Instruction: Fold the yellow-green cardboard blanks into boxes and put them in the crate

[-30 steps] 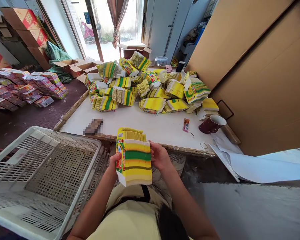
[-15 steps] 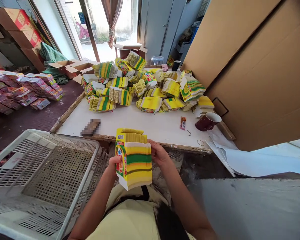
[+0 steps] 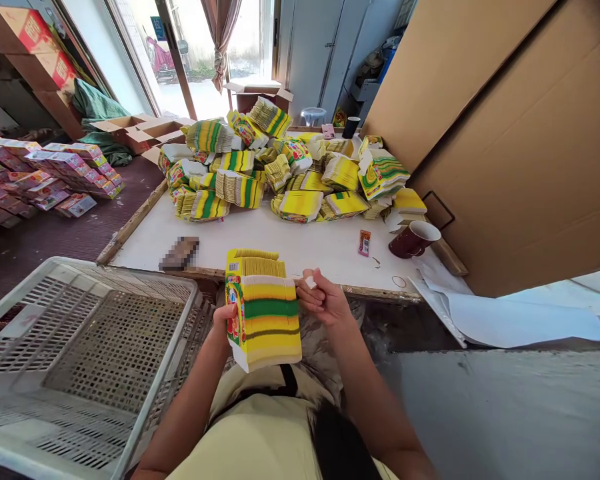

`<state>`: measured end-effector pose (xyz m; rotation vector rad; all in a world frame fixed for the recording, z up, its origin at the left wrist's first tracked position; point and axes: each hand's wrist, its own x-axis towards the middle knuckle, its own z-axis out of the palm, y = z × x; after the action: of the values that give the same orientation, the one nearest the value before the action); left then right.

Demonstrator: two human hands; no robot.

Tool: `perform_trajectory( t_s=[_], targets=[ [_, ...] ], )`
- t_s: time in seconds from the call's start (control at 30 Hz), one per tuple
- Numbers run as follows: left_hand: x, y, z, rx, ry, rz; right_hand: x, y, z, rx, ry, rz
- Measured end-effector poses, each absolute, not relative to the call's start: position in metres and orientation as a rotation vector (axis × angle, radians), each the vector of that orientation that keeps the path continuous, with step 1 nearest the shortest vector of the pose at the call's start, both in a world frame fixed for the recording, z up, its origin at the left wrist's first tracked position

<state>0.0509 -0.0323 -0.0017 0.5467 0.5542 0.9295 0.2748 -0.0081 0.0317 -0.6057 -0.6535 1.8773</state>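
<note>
My left hand (image 3: 224,323) grips a thick stack of flat printed cardboard cartons (image 3: 270,320), yellow with green stripes, its thumb on the printed face. The stack is held upright above my lap, in front of the table edge. Just right of the stack, my right hand (image 3: 327,300) is closed with a small white scrap (image 3: 310,283), apparently paper, pinched at the fingertips. That hand is close beside the stack's right side; whether it touches cannot be made out. A heap of similar carton stacks (image 3: 240,190) lies across the back of the white table (image 3: 280,243).
At the left stands a white plastic crate (image 3: 150,393). On the table are a dark mug (image 3: 414,240), a small wrapped packet (image 3: 365,243) and a blurred-out object (image 3: 180,253). Large cardboard sheets (image 3: 505,153) lean at the right. Small boxes (image 3: 75,170) are stacked at the far left.
My right hand has come away from the stack's right edge, moving slightly right and up, and a white scrap now shows in its fingers. The stack has shifted slightly left in view.
</note>
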Motion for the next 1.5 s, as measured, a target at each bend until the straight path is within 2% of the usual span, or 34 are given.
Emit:
perform_trajectory(
  t_s=[0.2, 0.57, 0.83, 0.93, 1.07, 1.17, 1.3, 1.5],
  targets=[
    [0.044, -0.032, -0.005, 0.546, 0.526, 0.896, 0.288, -0.014, 0.028, -0.662, -1.015, 2.047],
    [0.045, -0.028, -0.006, 0.591, 0.303, 0.76, 0.277, -0.017, 0.042, -0.416, -0.988, 1.866],
    [0.052, -0.034, 0.008, 0.609, 0.37, 0.712, 0.275, -0.015, 0.051, -0.48, -1.184, 2.031],
    [0.051, -0.032, 0.005, 0.65, 0.451, 0.682, 0.273, -0.013, 0.059, -0.487, -1.134, 1.932],
    [0.056, -0.032, -0.005, 0.851, 0.721, 0.607, 0.281, -0.011, 0.082, -0.498, -0.941, 1.637],
    [0.065, -0.032, -0.016, 0.844, 0.808, 0.57, 0.291, -0.011, 0.09, -0.596, -1.024, 1.567],
    [0.067, -0.029, -0.024, 0.628, 0.71, 0.645, 0.297, -0.01, 0.073, -0.798, -1.095, 1.59],
    [0.046, -0.02, -0.021, 0.396, 0.674, 0.82, 0.292, -0.005, 0.023, -1.048, -0.963, 1.443]
  ],
)
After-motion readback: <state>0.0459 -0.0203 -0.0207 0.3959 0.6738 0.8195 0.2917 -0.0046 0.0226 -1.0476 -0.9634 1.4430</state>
